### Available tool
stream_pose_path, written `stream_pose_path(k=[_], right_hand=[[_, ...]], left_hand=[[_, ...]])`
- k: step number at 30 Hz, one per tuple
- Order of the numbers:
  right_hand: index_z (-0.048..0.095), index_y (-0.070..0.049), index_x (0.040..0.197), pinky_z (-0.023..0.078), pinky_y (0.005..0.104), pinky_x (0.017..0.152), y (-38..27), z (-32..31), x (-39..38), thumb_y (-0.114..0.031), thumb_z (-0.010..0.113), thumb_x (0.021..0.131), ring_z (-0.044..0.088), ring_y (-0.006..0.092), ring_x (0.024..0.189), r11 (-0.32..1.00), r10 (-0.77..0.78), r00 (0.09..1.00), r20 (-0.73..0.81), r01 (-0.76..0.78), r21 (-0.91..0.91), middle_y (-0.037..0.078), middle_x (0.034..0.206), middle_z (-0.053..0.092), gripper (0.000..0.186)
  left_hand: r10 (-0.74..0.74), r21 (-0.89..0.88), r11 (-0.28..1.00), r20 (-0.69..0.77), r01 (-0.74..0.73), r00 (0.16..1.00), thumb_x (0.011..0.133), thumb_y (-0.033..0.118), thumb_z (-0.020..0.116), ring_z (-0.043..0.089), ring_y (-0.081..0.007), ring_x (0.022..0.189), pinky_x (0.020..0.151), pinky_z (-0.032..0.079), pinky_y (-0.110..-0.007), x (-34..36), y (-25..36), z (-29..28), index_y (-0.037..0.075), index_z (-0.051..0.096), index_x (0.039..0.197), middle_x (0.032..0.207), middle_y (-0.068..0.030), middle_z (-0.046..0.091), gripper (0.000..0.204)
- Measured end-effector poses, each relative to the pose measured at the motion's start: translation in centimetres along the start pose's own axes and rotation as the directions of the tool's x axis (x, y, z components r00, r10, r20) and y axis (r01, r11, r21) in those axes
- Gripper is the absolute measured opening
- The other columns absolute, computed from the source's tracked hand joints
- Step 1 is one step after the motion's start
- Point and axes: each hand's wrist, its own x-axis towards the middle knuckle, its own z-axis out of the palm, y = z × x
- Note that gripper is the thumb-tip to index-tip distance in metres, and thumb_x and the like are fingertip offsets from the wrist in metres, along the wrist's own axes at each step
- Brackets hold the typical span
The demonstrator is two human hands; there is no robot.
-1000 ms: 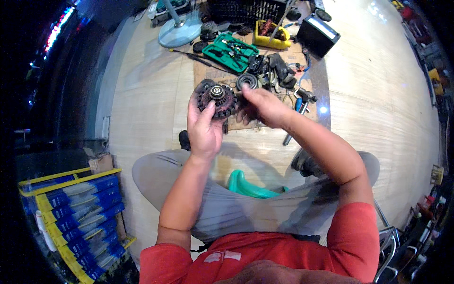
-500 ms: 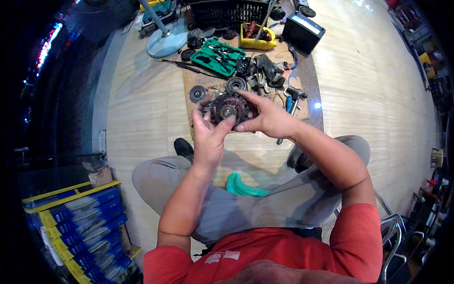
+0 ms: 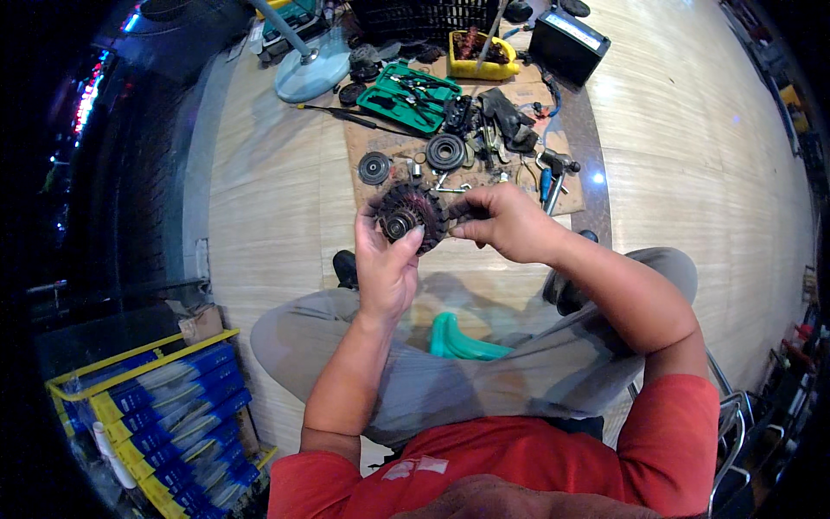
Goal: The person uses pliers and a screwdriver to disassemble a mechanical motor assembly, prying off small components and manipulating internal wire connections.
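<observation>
In front of me is a dark, greasy rotor (image 3: 418,206) with claw-like teeth round its rim, reddish parts inside and a round metal hub. My left hand (image 3: 386,268) grips it from the left, thumb across the front beside the hub and fingers behind. My right hand (image 3: 506,223) is closed in a pinch against the rotor's right side; what lies between those fingertips is hidden. Just beyond are a grooved pulley wheel (image 3: 445,152), a smaller round disc (image 3: 373,168) and a small metal cylinder (image 3: 415,169) on the cardboard (image 3: 367,143).
Farther off lie a green tool case (image 3: 410,98), a yellow container (image 3: 481,67) of reddish parts, a black battery (image 3: 568,48) and a black crate (image 3: 424,19). A hammer (image 3: 560,163) and a blue-handled tool (image 3: 545,183) lie right. A green curved stool (image 3: 467,339) sits between my legs.
The rotor has turned, its hub now facing lower left and its toothed rim showing more. My right hand has moved from spread round the rotor to a pinch at its right side.
</observation>
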Motion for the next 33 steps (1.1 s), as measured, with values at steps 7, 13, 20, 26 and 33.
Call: stream_pose_path(k=[7,13,20,26,33], right_hand=[[0.066,-0.001,0.099,0.049,0.0303,0.061,-0.4,-0.9,-0.3,-0.012,0.067,0.087,0.06,0.0134,0.065,0.975,-0.129,0.99,-0.057,0.116,-0.188,0.007,0.074,0.065,0.016],[0.066,-0.004,0.092,0.049,0.0427,0.068,-2.2,-3.6,-0.9,-0.017,0.067,0.084,0.063,0.0375,0.077,0.871,-0.336,0.935,-0.115,0.261,-0.415,0.019,0.081,0.065,0.015],[0.064,-0.002,0.088,0.049,0.0444,0.067,-2.8,-4.0,-2.1,-0.017,0.066,0.084,0.062,0.0392,0.078,0.856,-0.339,0.937,-0.085,0.27,-0.441,0.02,0.078,0.064,0.016],[0.065,0.0,0.09,0.049,0.0395,0.064,-2.8,-3.4,-3.0,-0.018,0.065,0.086,0.063,0.0292,0.067,0.936,-0.207,0.976,-0.066,0.178,-0.303,0.017,0.073,0.064,0.018],[0.064,-0.002,0.09,0.044,0.0235,0.055,-5.4,-3.6,-4.7,-0.014,0.063,0.09,0.054,0.0058,0.062,0.999,0.049,0.998,0.03,-0.049,-0.008,0.0,0.069,0.06,0.012]], left_hand=[[-0.089,-0.062,0.993,0.152,0.099,0.984,0.077,0.012,0.077,0.056,-0.03,0.116,0.093,0.052,-0.047,-0.3,-0.3,-1.8,0.004,0.034,0.135,0.127,-0.0166,0.052,0.073],[-0.128,-0.121,0.982,0.124,0.143,0.984,0.07,-0.011,0.069,0.057,-0.0214,0.11,0.097,0.048,-0.036,-0.7,0.6,-1.2,0.002,0.036,0.136,0.122,-0.0102,0.053,0.075],[-0.022,0.24,0.971,0.052,0.009,0.998,0.069,-0.012,0.071,0.058,-0.0194,0.108,0.095,0.049,-0.033,-0.9,0.5,-0.4,0.001,0.038,0.134,0.119,-0.0117,0.055,0.074],[0.036,0.433,0.9,0.043,-0.051,0.998,0.07,-0.011,0.071,0.058,-0.0196,0.109,0.095,0.048,-0.034,-0.9,0.5,0.4,0.001,0.037,0.134,0.119,-0.0119,0.056,0.073],[0.086,0.426,0.902,-0.012,-0.073,0.996,0.073,-0.009,0.071,0.059,-0.0192,0.107,0.093,0.049,-0.033,0.3,-0.1,-1.3,0.002,0.037,0.133,0.118,-0.0114,0.057,0.07]])
